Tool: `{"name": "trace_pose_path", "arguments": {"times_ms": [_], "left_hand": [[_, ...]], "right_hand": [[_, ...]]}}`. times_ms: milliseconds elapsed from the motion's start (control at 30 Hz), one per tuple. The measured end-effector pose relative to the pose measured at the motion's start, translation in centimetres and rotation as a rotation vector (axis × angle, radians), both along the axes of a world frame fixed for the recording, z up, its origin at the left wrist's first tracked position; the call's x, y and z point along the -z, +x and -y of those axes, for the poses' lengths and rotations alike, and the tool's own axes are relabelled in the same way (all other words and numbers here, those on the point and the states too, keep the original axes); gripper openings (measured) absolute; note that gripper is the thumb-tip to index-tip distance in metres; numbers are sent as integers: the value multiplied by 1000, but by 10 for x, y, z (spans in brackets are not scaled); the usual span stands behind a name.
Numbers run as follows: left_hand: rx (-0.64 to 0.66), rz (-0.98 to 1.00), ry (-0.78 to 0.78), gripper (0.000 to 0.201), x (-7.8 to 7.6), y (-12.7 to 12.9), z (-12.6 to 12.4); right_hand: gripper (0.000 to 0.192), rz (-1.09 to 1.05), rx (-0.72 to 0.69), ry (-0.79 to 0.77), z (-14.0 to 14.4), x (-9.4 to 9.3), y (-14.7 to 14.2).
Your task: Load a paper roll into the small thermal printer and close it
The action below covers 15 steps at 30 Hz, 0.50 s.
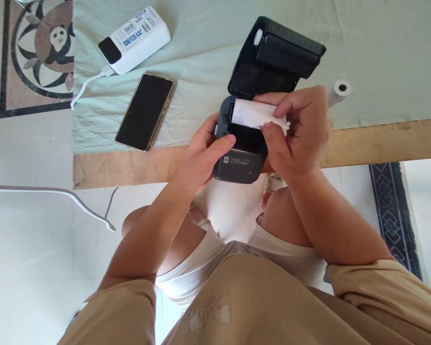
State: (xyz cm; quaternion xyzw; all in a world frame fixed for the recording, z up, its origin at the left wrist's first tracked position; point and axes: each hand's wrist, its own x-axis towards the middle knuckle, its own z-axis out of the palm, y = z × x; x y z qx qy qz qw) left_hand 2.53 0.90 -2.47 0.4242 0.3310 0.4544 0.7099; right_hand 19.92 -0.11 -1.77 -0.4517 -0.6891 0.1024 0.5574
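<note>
Your right hand (pixel 301 134) pinches the paper roll (pixel 255 114) between thumb and fingertips at its right end. The roll's long axis runs left to right across the open bay of the printer (pixel 237 165), at frame centre. Your left hand (pixel 201 158) grips the printer body from the left, thumb on its front panel. The lid (pixel 280 57) stands open above. A spare roll (pixel 339 90) lies right of your right hand; a phone (pixel 145 111) and power bank (pixel 134 39) lie upper left.
</note>
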Motion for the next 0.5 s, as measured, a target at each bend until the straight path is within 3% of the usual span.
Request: {"name": "trace_pose_path", "arguments": {"times_ms": [200,367,500], "left_hand": [[-31,47,-14,25,-2,0,1],[-46,92,-82,21,-4,1,1],[-42,149,-106,26,-6,1,1]], "right_hand": [[13,131,13,-63,1,-6,-3],[10,121,-43,99,1,-10,1],[8,238,-121,180,5,-8,1]]}}
